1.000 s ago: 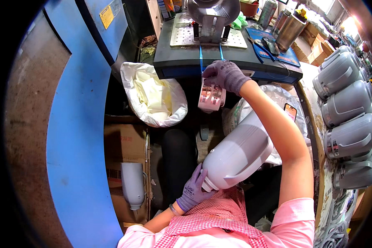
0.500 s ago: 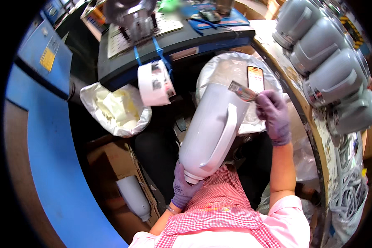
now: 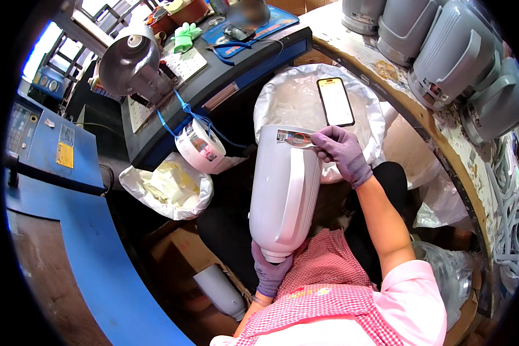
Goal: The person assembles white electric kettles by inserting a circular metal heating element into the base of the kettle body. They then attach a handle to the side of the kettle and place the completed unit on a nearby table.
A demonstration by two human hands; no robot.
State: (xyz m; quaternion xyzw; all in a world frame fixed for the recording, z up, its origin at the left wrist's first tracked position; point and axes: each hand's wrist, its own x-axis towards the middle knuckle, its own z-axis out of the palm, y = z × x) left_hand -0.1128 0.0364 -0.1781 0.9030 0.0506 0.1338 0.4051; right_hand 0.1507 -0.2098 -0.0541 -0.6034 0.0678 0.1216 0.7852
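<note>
A pale grey plastic thermos flask shell with a long side handle slants in front of me, its wide end away from me and its neck close to my apron. My left hand is closed round the neck from below; some of its fingers are hidden. At the wide end, beside the top of the handle, a printed sticker label lies along the wall. My right hand pinches the label's right end between thumb and fingers. Both hands wear thin purple-grey gloves.
A label roll hangs on blue straps from the dark workbench. A phone rests over a lined bin. Several finished grey jugs stand on the right ledge. Another shell lies in a carton at lower left.
The shell has swung more upright, its wide end moving left. The label, which stuck out beyond the rim, now lies against the shell's wall. My view has shifted too.
</note>
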